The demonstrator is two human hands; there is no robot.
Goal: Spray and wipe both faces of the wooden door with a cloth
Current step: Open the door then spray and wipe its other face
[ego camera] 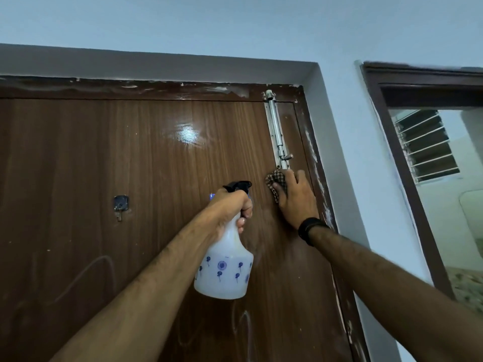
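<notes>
1. While the left hand [232, 207] grips the neck of the bottle [224, 267], a finger curled at the trigger under the black nozzle, the right hand [294, 198] lies flat with its fingers fairly straight, pressing the cloth [274, 180] against the door [130, 165].
2. That door stands shut in its frame and fills most of the view; the cloth sits high on its right side, just below the bolt [277, 131], touching the bolt's lower end.
3. Its glossy brown face shows a bright glare patch near the top and faint smeared swirls lower down, so I judge this face only partly wiped.
4. Handling, as a judgement: the panel is stiff and fixed, so it should take firm pressure, though the slick finish will let a wet cloth slide easily.
5. Being soft and limp, the checked cloth is best bunched under a flat palm, as now, not pinched at a corner.
6. About a third full by the look of it, the bottle seems light; the neck is the sensible hold, since the smooth body may slip when wet.
7. Near the bolt and the hook [120, 206], the cloth could snag, so working round them seems wise.
</notes>
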